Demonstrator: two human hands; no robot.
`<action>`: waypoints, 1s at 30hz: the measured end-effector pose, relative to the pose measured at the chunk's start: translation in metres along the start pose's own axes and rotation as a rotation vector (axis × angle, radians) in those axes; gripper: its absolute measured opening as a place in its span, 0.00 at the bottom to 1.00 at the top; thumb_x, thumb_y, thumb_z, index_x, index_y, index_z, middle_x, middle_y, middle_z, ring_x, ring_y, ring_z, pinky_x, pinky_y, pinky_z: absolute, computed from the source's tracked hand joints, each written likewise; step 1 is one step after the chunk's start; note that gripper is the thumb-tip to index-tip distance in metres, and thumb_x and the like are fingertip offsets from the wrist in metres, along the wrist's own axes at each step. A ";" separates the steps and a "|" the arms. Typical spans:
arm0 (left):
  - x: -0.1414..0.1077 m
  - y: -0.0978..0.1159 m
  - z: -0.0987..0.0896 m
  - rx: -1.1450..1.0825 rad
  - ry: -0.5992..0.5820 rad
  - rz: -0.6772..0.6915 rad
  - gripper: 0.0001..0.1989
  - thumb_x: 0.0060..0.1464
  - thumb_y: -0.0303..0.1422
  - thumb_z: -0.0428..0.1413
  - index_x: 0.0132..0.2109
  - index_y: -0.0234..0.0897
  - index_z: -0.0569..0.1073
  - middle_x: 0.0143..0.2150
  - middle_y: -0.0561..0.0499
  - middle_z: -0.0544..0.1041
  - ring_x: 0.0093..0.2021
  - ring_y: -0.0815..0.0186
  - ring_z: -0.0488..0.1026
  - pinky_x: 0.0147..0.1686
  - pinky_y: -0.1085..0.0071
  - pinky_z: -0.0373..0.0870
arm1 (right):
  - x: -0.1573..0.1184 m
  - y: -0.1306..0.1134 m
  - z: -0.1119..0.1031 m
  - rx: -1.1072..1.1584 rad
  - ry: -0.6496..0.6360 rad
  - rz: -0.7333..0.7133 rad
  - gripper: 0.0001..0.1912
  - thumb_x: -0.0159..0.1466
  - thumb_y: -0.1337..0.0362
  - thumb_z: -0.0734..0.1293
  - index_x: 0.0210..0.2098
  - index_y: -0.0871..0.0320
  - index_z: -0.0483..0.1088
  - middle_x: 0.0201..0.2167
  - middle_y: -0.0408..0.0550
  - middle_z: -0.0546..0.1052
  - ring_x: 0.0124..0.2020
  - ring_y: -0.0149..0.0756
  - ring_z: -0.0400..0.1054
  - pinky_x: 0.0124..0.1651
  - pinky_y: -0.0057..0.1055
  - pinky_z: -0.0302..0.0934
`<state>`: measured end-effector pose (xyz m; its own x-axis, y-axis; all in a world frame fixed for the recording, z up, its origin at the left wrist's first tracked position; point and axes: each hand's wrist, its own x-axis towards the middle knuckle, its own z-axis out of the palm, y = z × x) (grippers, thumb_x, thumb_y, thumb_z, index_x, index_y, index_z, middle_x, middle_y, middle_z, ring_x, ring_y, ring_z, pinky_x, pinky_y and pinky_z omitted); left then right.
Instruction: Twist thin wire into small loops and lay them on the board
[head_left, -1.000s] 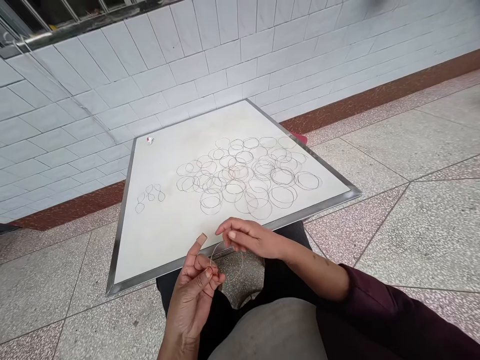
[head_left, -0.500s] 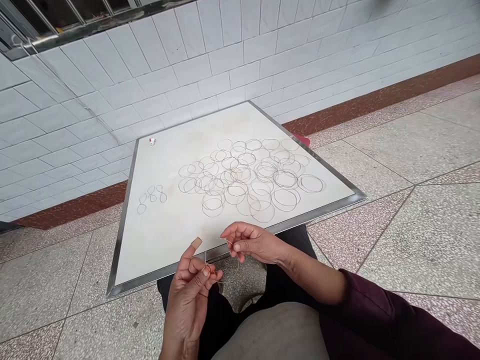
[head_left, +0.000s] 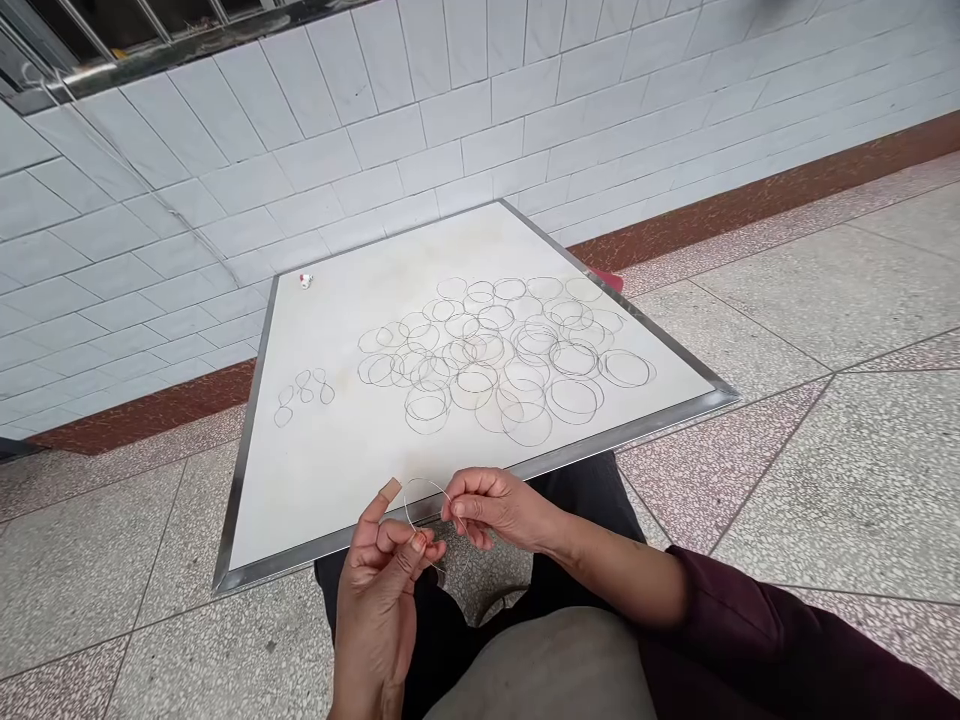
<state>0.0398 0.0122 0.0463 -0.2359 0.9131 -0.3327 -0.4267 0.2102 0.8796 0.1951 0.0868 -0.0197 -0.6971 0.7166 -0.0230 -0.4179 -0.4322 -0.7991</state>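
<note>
Over the near edge of the white table (head_left: 352, 470), a thin wire ring (head_left: 425, 480) is held between my two hands. My left hand (head_left: 386, 570) pinches its lower left side between thumb and fingers, the index finger raised with a tan bandage (head_left: 390, 489) on its tip. My right hand (head_left: 491, 507) pinches the ring's right side, the fingers curled. Many thin wire rings (head_left: 525, 412) lie overlapping on the table beyond my hands. To the left lie several wires shaped as figure eights (head_left: 327, 393).
A small white and red object (head_left: 306, 281) sits at the table's far left corner. The table has a metal rim (head_left: 652, 420). Behind it rises a white tiled wall (head_left: 420, 140), with a barred window (head_left: 135, 30) at upper left. My legs are under the near edge.
My right hand has moved slightly down and left, closer to my left hand. The wire, whose end stood apart before, now curves round as a closed-looking loop between both hands.
</note>
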 end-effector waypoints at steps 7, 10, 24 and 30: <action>-0.002 -0.003 0.001 0.081 0.021 0.046 0.36 0.44 0.30 0.69 0.61 0.39 0.69 0.26 0.58 0.75 0.29 0.68 0.75 0.39 0.70 0.73 | 0.002 -0.002 0.011 -0.016 -0.016 -0.006 0.15 0.58 0.56 0.74 0.35 0.61 0.71 0.21 0.39 0.73 0.20 0.25 0.66 0.20 0.20 0.60; -0.004 -0.003 0.003 0.116 0.025 0.067 0.36 0.44 0.30 0.68 0.61 0.39 0.68 0.26 0.58 0.75 0.29 0.70 0.74 0.40 0.71 0.72 | 0.002 0.000 0.012 -0.052 -0.014 -0.008 0.14 0.58 0.57 0.74 0.36 0.61 0.72 0.23 0.41 0.74 0.22 0.26 0.67 0.22 0.21 0.62; -0.006 -0.009 0.001 0.167 -0.044 0.049 0.36 0.48 0.32 0.66 0.64 0.41 0.65 0.25 0.59 0.74 0.30 0.68 0.75 0.43 0.65 0.74 | 0.005 0.007 0.008 -0.082 -0.180 -0.061 0.15 0.61 0.62 0.72 0.47 0.60 0.74 0.28 0.42 0.76 0.28 0.27 0.71 0.24 0.21 0.55; -0.009 -0.005 0.006 0.211 -0.051 0.051 0.34 0.47 0.33 0.67 0.62 0.41 0.68 0.23 0.60 0.73 0.28 0.68 0.74 0.39 0.68 0.75 | 0.004 0.010 0.009 -0.008 -0.164 -0.011 0.14 0.60 0.60 0.73 0.40 0.62 0.71 0.26 0.41 0.75 0.27 0.27 0.70 0.25 0.22 0.54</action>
<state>0.0496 0.0048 0.0470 -0.2055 0.9400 -0.2725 -0.2215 0.2266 0.9485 0.1829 0.0806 -0.0230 -0.7786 0.6219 0.0839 -0.4221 -0.4200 -0.8034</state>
